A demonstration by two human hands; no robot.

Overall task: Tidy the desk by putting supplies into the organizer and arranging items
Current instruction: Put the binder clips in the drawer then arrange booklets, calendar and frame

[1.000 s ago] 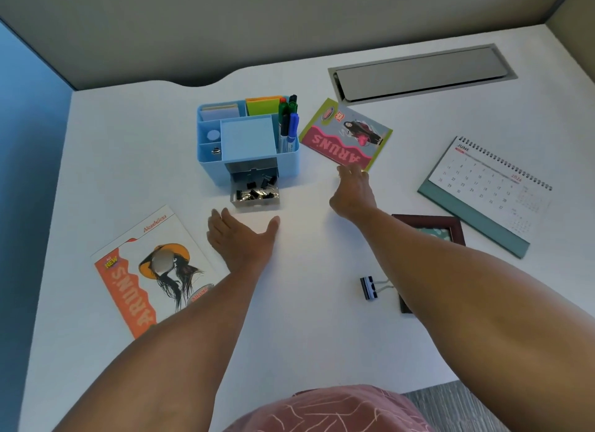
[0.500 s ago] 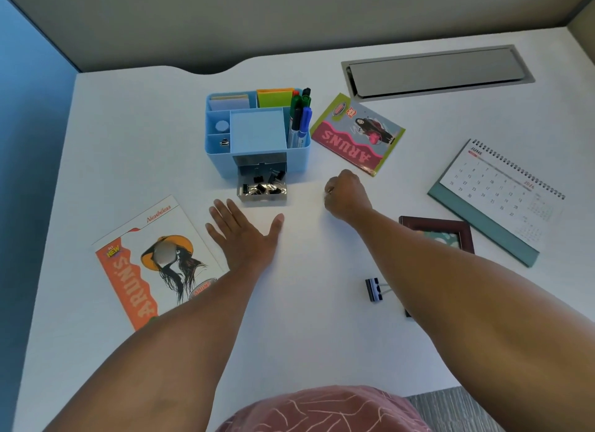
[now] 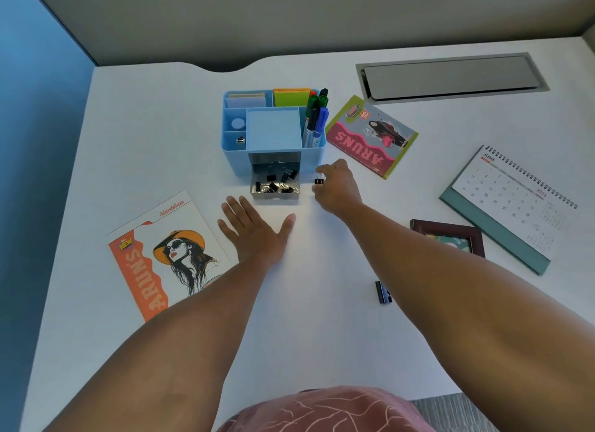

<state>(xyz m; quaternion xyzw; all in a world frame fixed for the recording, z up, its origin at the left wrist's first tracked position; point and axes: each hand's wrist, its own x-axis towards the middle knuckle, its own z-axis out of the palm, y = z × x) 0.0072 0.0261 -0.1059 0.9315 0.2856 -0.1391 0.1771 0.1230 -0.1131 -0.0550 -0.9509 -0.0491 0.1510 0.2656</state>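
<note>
Moved since earlier: right hand (image 3: 338, 187) has gone from a closed fist on the bare desk to a spot just right of the drawer, now pinching a small black binder clip (image 3: 318, 181) between thumb and fingertips.
Left hand: the left hand (image 3: 254, 228) lies flat on the white desk (image 3: 322, 319), fingers straight and spread, holding nothing.
Clip location: held just above the desk, beside the clear pull-out drawer (image 3: 275, 187) of the light blue plastic organizer (image 3: 273, 135), which already holds several like clips.
Handling: judged light and rigid, with a springy steel body and thin wire loops; it looks easiest to take by the loops or across the black body, and should drop cleanly into the drawer.
Second clip: a larger black binder clip (image 3: 383, 291) lies near the desk's front, well apart from the organizer.
Hard to see: that larger clip is partly covered by the right forearm; the dark wooden picture frame (image 3: 447, 235) is cut by the same arm; the pinching fingertips are mostly hidden behind the knuckles.
</note>
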